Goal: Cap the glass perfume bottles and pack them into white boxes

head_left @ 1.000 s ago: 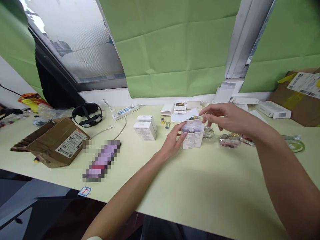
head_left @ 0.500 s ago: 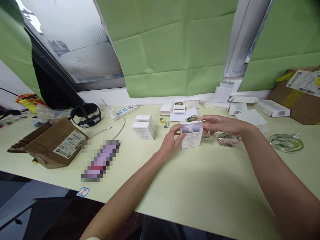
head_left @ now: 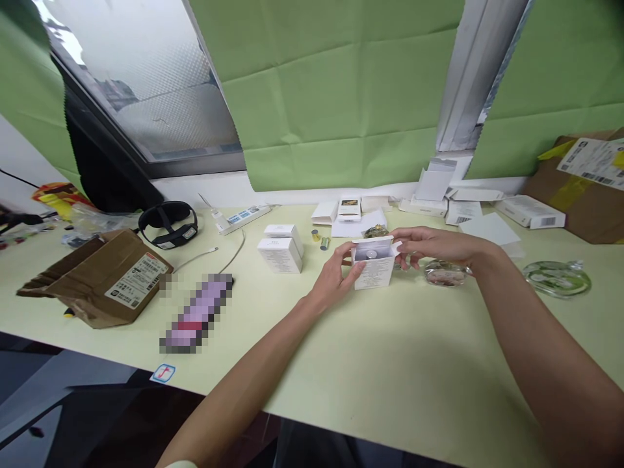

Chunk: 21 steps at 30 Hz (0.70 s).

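Note:
An upright white carton (head_left: 374, 273) stands on the table with its top open and printed text on its front. Inside it shows the round silvery top (head_left: 371, 254) of something; the rest is hidden by the walls. My left hand (head_left: 335, 273) grips the carton's left side, thumb on the front. At the upper right edge, my right hand (head_left: 423, 246) pinches a small side flap of the carton, which sticks outward. A flat glass bottle (head_left: 444, 273) lies just under my right wrist. Another glass piece with a gold neck (head_left: 376, 231) is behind the carton, partly hidden.
Two closed white cartons (head_left: 280, 255) stand left of my hands, near small gold caps (head_left: 324, 244). A green glass bottle (head_left: 558, 278) lies at right. Further out are a cardboard box (head_left: 121, 279), a headset (head_left: 168, 224), a power strip (head_left: 244, 218) and a blurred phone (head_left: 197, 313).
My right fingers have drawn the carton's right flap slightly outward, so it shows more. My left hand and the carton have stayed nearly in place.

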Each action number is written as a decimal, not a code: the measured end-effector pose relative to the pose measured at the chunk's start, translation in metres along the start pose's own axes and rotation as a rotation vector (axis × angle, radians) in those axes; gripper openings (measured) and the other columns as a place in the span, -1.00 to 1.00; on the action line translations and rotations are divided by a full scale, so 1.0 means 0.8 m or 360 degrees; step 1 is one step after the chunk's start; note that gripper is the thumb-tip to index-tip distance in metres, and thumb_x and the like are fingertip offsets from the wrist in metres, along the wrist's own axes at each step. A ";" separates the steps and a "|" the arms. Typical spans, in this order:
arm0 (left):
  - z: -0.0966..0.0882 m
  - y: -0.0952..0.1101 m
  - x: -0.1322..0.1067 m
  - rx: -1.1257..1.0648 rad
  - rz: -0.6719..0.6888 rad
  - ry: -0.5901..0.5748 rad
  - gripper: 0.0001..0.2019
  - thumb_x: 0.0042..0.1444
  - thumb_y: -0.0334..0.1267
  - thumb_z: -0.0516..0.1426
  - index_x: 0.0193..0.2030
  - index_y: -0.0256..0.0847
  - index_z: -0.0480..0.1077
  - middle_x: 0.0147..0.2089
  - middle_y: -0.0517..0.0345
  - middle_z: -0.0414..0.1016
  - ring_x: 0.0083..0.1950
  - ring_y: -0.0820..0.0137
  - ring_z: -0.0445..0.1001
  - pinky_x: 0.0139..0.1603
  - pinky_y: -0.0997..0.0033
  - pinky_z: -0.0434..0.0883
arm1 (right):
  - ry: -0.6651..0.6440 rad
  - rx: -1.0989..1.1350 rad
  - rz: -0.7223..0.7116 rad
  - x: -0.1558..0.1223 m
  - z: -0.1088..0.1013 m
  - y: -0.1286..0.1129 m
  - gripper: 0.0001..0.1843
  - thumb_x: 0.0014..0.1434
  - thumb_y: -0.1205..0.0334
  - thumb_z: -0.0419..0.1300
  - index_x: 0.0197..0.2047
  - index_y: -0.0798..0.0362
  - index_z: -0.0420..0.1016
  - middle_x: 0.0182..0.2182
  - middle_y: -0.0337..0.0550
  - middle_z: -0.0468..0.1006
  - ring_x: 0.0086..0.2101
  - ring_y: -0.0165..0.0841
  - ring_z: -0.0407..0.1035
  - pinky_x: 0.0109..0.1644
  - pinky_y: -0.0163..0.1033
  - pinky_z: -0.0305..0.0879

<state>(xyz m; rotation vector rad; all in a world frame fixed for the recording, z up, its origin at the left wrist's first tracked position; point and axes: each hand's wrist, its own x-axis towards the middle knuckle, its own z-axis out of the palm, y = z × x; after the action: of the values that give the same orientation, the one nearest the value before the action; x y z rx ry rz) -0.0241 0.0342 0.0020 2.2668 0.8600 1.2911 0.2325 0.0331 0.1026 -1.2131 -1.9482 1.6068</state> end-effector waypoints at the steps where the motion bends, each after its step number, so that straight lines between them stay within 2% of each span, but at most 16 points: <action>1: -0.001 0.002 0.001 0.0011 0.0010 -0.0023 -0.59 0.30 -0.15 0.05 0.23 -0.08 0.07 0.14 -0.05 0.33 0.01 0.34 0.47 -0.04 0.27 0.51 | 0.0010 0.0004 -0.0008 0.000 0.001 -0.001 -0.55 0.17 -0.01 0.19 0.10 -0.07 0.40 -0.31 -0.16 0.50 -0.29 -0.32 0.37 -0.19 -0.19 0.30; 5: -0.006 0.009 0.004 0.0168 0.0125 -0.0094 -0.71 0.33 -0.18 0.01 0.15 -0.09 0.18 0.05 0.00 0.35 0.00 0.34 0.41 -0.06 0.27 0.48 | 0.0044 0.0014 -0.0002 -0.002 0.001 -0.004 -0.37 0.16 -0.01 0.20 0.26 -0.09 0.23 -0.32 -0.18 0.51 -0.28 -0.32 0.38 -0.20 -0.20 0.31; 9: -0.008 0.017 0.006 0.0274 0.0032 -0.0064 -0.71 0.32 -0.17 0.01 0.14 -0.10 0.21 0.05 0.01 0.33 -0.03 0.36 0.39 -0.11 0.33 0.48 | 0.0016 -0.0059 0.0030 -0.002 0.001 -0.005 -0.37 0.17 -0.02 0.20 0.27 -0.12 0.21 -0.29 -0.18 0.53 -0.26 -0.30 0.38 -0.20 -0.20 0.31; 15: -0.010 0.026 0.009 0.0179 -0.0076 -0.0083 -0.64 0.31 -0.14 0.02 0.20 -0.10 0.19 0.00 0.04 0.34 -0.08 0.38 0.37 -0.08 0.36 0.48 | 0.0008 -0.0095 0.0038 -0.002 0.001 -0.004 -0.32 0.17 -0.04 0.20 0.31 -0.15 0.10 -0.25 -0.16 0.53 -0.22 -0.27 0.38 -0.17 -0.18 0.30; 21: -0.016 0.025 0.013 -0.0063 -0.0170 -0.0191 -0.56 0.31 -0.10 0.02 0.31 -0.01 0.16 0.05 0.00 0.28 0.03 0.34 0.32 0.02 0.30 0.47 | 0.0034 -0.0035 0.0057 0.000 0.003 -0.003 -0.25 0.16 -0.08 0.21 0.34 -0.15 0.03 -0.26 -0.17 0.51 -0.25 -0.29 0.37 -0.15 -0.16 0.30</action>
<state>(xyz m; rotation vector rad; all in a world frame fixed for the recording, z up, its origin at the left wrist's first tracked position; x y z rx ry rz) -0.0247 0.0269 0.0273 2.2107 0.8914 1.1040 0.2300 0.0317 0.1038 -1.2757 -1.9461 1.5872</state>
